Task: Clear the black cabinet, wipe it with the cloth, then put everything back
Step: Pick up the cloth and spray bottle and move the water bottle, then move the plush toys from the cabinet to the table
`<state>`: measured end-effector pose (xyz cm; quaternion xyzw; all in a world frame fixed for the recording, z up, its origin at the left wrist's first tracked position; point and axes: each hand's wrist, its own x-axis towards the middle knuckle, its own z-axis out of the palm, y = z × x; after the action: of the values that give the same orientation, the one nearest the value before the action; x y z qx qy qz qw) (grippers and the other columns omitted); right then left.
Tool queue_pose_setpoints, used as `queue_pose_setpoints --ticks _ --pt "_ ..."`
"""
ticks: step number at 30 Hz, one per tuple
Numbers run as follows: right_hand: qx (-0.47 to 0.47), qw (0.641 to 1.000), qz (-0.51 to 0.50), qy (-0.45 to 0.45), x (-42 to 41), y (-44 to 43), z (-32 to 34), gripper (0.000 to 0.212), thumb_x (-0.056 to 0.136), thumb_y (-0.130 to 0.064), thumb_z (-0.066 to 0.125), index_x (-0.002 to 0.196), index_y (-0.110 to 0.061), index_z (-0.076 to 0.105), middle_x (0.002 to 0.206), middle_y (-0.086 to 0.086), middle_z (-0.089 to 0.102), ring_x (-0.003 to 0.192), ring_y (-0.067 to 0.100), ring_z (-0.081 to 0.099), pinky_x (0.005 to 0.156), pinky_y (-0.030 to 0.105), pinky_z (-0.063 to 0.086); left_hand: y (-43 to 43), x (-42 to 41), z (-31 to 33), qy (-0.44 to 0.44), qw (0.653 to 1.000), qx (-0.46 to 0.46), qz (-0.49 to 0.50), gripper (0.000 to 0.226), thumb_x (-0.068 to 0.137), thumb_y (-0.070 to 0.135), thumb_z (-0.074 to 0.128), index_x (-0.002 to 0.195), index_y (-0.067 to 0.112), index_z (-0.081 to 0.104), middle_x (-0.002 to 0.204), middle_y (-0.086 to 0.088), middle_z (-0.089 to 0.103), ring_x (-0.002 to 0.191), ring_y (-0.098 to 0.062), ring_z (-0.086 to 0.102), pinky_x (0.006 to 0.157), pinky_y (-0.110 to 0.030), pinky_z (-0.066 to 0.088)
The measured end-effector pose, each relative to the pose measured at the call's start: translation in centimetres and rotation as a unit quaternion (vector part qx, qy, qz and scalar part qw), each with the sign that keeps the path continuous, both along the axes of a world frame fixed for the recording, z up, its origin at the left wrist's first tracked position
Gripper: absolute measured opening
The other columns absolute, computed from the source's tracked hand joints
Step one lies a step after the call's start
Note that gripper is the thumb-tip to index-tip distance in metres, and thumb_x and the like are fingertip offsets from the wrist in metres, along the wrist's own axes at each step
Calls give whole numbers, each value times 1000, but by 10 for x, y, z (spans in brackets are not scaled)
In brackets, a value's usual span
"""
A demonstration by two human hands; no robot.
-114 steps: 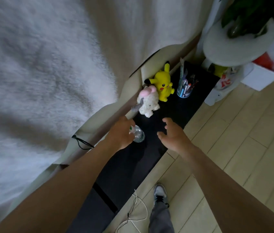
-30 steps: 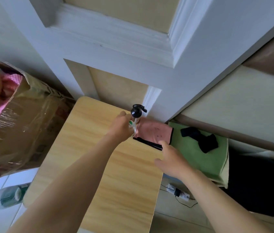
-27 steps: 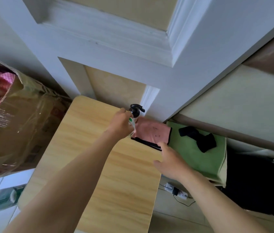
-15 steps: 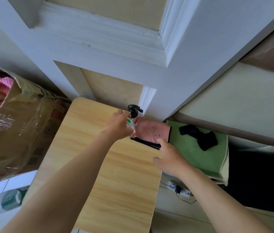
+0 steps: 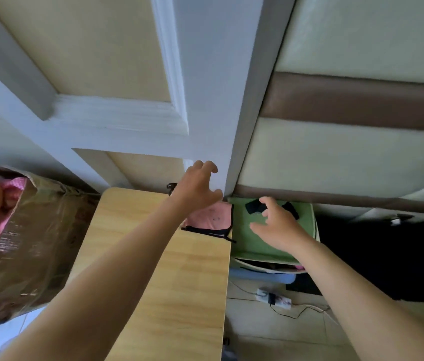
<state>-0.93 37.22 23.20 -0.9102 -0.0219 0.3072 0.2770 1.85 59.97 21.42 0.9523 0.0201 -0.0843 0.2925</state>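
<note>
Box: A tape-wrapped cardboard box (image 5: 31, 243) stands at the far left, beside the table, with pink fabric showing at its open top.
Table: A light wooden table (image 5: 179, 282) runs from the lower middle up to the white panelled wall.
Pump bottle: Only the black pump head of 1 bottle (image 5: 171, 186) shows at the table's far edge, the rest hidden behind the left wrist.
Left hand: The person's left hand (image 5: 197, 190) is raised over the table's far right corner, fingers loosely curled and grasping nothing.
Pink cloth: The pink cloth (image 5: 213, 217), edged in black, lies on that same far right corner, partly under the left hand.
Right hand: The right hand (image 5: 278, 225) is stretched out over the green pad, fingers spread and released; whether it touches the pad cannot be told.
Green pad: A green pad (image 5: 252, 246) sits just right of the table, with a black item (image 5: 252, 206) lying on it.
Power strip: A white power strip (image 5: 273, 299) lies on the floor below.
Black cabinet: The black cabinet (image 5: 387, 256) stands at the right, just beside the pad.
</note>
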Motion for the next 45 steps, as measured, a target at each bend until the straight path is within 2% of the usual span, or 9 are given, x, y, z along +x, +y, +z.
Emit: queue_pose_setpoints --ticks 2,4,8,14,17,21,26,35,45 --pt "14 999 -27 -9 -5 -36 16 69 95 -31 61 154 -26 25 142 7 49 103 20 58 87 35 48 -33 -5 21 -2 1000 7 -23 57 85 32 73 135 17 49 123 -4 51 111 -22 51 87 -28 42" --pt "28 998 -52 -20 -12 -74 31 70 95 -31 61 155 -26 25 141 6 49 109 19 57 85 32 44 -70 -12 42 -3 999 13 -45 57 85 33 73 135 17 49 123 -4 51 112 -22 51 90 -30 44" --pt "33 995 -76 -59 -33 -159 63 68 95 -32 61 153 -24 27 119 -1 49 95 14 55 82 33 46 -157 -32 75 -3 996 33 -83 55 85 34 71 134 19 51 122 -3 52 110 -22 53 90 -33 48" --pt "65 982 -150 -96 -86 -316 101 67 94 -31 62 152 -23 28 145 8 46 124 23 51 98 35 46 -325 -60 113 -15 977 83 -197 52 87 35 68 134 20 51 124 -4 52 113 -25 53 96 -39 48" --pt "57 970 -197 -129 -124 -404 111 70 95 -30 62 155 -21 27 151 9 42 133 25 47 95 29 42 -423 -76 132 -43 958 96 -268 52 88 35 68 134 18 52 124 -6 53 113 -26 53 96 -37 46" --pt "43 951 -270 -142 -181 -513 121 67 96 -31 62 153 -19 28 141 9 47 115 22 52 86 29 43 -543 -108 146 -70 930 97 -348 46 86 34 70 126 18 55 119 -6 54 111 -25 53 87 -28 41" --pt "27 915 -371 -154 -252 -615 129 71 94 -31 64 153 -19 26 131 8 52 111 23 55 85 32 43 -657 -146 154 -82 897 87 -425 44 86 34 70 125 20 55 119 -3 51 112 -23 51 102 -38 43" --pt "21 863 -473 -177 -344 -709 131 75 94 -30 63 156 -20 23 135 11 50 114 24 55 94 37 49 -784 -190 166 -107 857 77 -497 50 88 38 69 132 23 53 124 3 50 109 -16 53 93 -27 44" --pt "25 843 -501 -196 -347 -757 136 77 92 -29 65 156 -20 22 133 11 51 120 25 54 96 38 49 -842 -167 165 -111 854 72 -503 49 85 36 71 129 19 57 119 -1 54 106 -18 53 89 -29 45"
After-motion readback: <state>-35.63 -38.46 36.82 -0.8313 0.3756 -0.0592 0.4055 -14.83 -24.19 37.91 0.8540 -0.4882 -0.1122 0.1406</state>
